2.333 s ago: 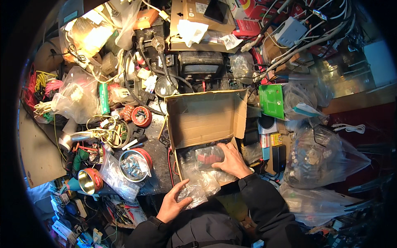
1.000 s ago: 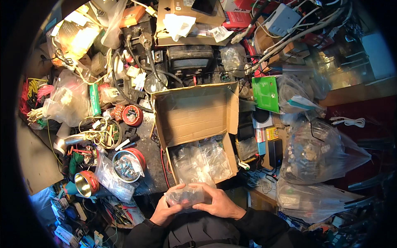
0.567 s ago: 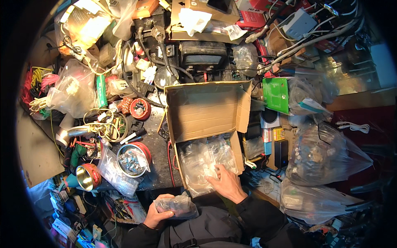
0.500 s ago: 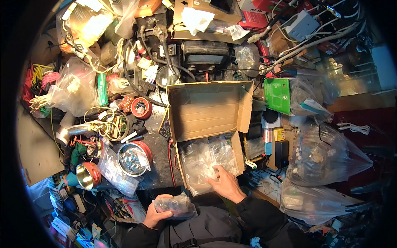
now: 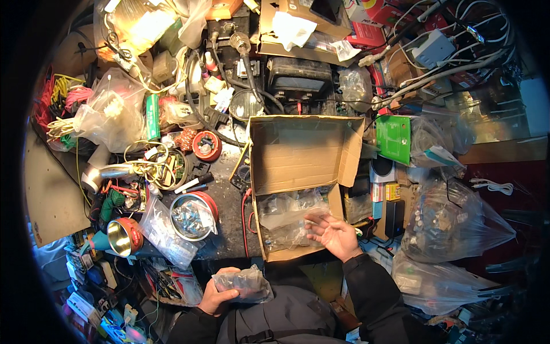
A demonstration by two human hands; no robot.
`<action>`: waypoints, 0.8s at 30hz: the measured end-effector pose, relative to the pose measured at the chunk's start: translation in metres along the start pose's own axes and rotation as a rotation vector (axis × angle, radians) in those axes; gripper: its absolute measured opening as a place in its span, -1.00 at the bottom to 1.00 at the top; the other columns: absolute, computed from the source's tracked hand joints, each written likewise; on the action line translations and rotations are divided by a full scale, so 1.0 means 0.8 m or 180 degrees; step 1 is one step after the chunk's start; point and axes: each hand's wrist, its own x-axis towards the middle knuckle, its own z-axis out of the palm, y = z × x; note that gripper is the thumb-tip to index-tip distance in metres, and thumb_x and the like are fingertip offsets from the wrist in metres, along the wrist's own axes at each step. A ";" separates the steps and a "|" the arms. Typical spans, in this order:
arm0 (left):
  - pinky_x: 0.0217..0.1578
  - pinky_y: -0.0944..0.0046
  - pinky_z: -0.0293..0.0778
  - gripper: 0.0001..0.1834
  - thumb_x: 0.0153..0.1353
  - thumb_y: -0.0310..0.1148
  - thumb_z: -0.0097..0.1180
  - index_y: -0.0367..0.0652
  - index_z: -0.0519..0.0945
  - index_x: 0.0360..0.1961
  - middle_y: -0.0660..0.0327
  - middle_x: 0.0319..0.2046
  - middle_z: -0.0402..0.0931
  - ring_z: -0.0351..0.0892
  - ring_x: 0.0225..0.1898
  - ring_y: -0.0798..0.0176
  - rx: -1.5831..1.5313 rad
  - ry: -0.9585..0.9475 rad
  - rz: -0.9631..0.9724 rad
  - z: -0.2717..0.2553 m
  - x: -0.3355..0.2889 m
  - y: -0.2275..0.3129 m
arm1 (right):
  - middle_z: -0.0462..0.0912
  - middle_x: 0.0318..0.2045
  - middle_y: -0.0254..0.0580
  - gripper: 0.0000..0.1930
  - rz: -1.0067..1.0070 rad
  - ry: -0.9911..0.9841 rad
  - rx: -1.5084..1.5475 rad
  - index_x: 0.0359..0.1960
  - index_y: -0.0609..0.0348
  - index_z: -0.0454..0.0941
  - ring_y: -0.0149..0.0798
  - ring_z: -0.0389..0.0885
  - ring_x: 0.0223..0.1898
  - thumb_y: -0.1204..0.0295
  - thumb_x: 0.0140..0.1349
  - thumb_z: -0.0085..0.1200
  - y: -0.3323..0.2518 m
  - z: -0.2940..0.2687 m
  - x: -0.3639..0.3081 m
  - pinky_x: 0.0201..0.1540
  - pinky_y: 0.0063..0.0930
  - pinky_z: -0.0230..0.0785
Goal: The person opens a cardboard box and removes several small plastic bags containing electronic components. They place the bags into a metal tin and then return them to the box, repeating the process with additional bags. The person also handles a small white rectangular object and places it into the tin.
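Observation:
An opened cardboard box [image 5: 295, 152] stands on the dark bench with its lid raised at the back. Clear plastic bags [image 5: 286, 232] fill its lower half; what they contain is hard to make out. My left hand [image 5: 216, 292] grips a clear plastic bag of small parts [image 5: 245, 285] close to my lap, left of the box's front edge. Over the box's right front side my right hand [image 5: 335, 234] is turned partly palm up, fingers apart, with nothing held in it.
Left of the box are a round tin [image 5: 195, 217] of small bagged parts, a gold-lined tin [image 5: 123, 236] and a red spool [image 5: 206, 145]. A multimeter [image 5: 243, 172] touches the box's left side. On the right, a green board [image 5: 393, 137] stands near large filled plastic bags [image 5: 447, 221].
My right hand has lifted off the bags, moved right and opened with the palm turned up. The bags in the box have shifted. My left hand still holds its bag near my lap.

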 end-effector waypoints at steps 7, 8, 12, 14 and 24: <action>0.25 0.03 0.63 -0.21 0.16 -0.45 0.58 -0.29 0.49 0.40 0.00 0.16 0.72 0.77 0.15 0.08 -0.0260 -0.0110 -0.0053 0.001 0.001 0.002 | 0.69 0.22 -0.05 -0.30 -0.1226 0.0008 -0.5549 0.40 0.02 0.71 0.11 0.65 0.26 0.58 0.11 0.35 0.020 0.020 0.019 0.37 -0.17 0.50; 0.26 0.04 0.63 -0.21 0.16 -0.45 0.58 -0.29 0.49 0.40 0.00 0.16 0.72 0.77 0.15 0.08 -0.0185 -0.0070 -0.0080 0.000 0.000 0.002 | 0.69 0.22 -0.05 -0.32 -0.1416 -0.0067 -0.5740 0.38 0.02 0.73 0.12 0.63 0.29 0.54 0.12 0.39 0.025 0.021 0.023 0.41 -0.17 0.47; 0.25 0.05 0.63 -0.20 0.16 -0.44 0.59 -0.29 0.49 0.41 0.00 0.16 0.72 0.77 0.16 0.09 -0.0150 -0.0036 -0.0081 -0.001 0.003 -0.001 | 0.71 0.33 -0.06 -0.50 -0.1799 -0.0543 -0.5687 0.30 -0.08 0.80 0.04 0.52 0.44 0.32 0.28 0.42 0.031 0.012 0.052 0.50 -0.12 0.36; 0.21 0.02 0.64 -0.20 0.16 -0.39 0.60 -0.28 0.49 0.40 0.01 0.11 0.73 0.77 0.09 0.09 -0.0093 0.0025 -0.0034 0.001 0.004 -0.003 | 0.75 0.30 -0.05 -0.59 -0.2111 -0.0648 -0.5592 0.24 0.00 0.81 0.01 0.58 0.40 0.27 0.37 0.42 0.025 0.010 0.059 0.45 -0.14 0.41; 0.18 0.01 0.66 -0.22 0.17 -0.38 0.62 -0.31 0.50 0.37 0.01 0.06 0.74 0.79 0.05 0.06 -0.0201 -0.0164 0.0090 0.003 0.015 -0.002 | 0.78 0.05 -0.28 -0.59 -0.1410 0.1249 -0.2953 0.15 0.32 0.72 -0.41 0.65 0.06 0.15 0.67 0.22 -0.009 0.050 0.052 0.20 -0.40 0.50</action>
